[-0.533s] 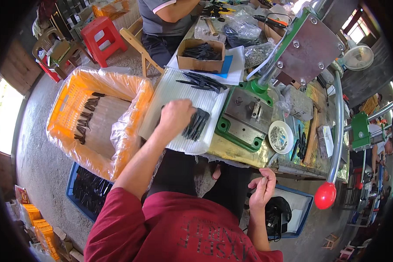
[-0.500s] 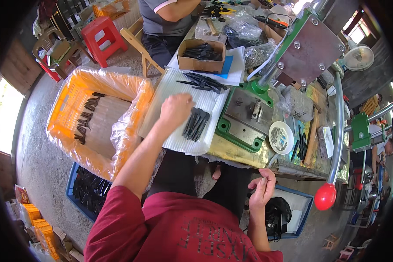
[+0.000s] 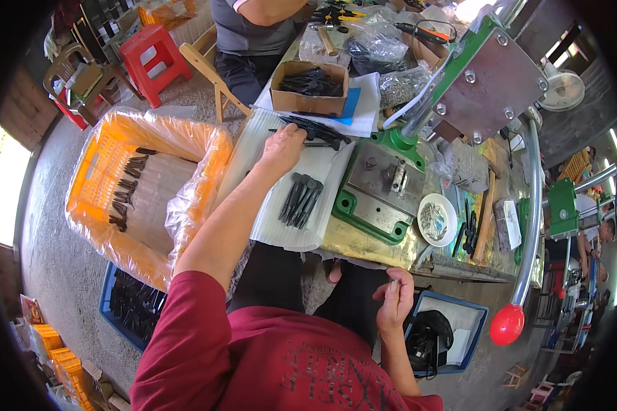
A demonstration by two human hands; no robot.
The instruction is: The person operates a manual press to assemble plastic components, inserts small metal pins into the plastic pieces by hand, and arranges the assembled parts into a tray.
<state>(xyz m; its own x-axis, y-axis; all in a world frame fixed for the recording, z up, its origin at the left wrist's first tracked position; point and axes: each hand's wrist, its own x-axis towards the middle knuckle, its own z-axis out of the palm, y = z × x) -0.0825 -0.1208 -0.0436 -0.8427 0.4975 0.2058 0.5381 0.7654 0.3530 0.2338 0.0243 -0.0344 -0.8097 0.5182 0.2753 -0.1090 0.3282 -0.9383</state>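
My left hand (image 3: 282,149) reaches over the white foam sheet (image 3: 262,222), its fingers curled down at the near end of a loose pile of slim black parts (image 3: 321,131). Whether it grips one is hidden under the fingers. Closer to me on the sheet lies a neat row of similar black parts (image 3: 300,200). My right hand (image 3: 395,301) hovers in front of the table edge, thumb and fingertips pressed together; what they hold, if anything, is too small to make out. A green hand press (image 3: 373,222) with a steel bed stands right of the sheet.
A plastic-lined orange crate (image 3: 89,198) with several black parts stands left. A cardboard box (image 3: 308,109) of black parts sits behind the pile. Right are a white bowl (image 3: 437,236) of small metal pieces and the press lever's red knob (image 3: 507,325). Another person (image 3: 247,41) sits beyond.
My left hand has moved away from above the row of black parts to the near end of the loose pile. My right hand stays pinched in nearly the same place.
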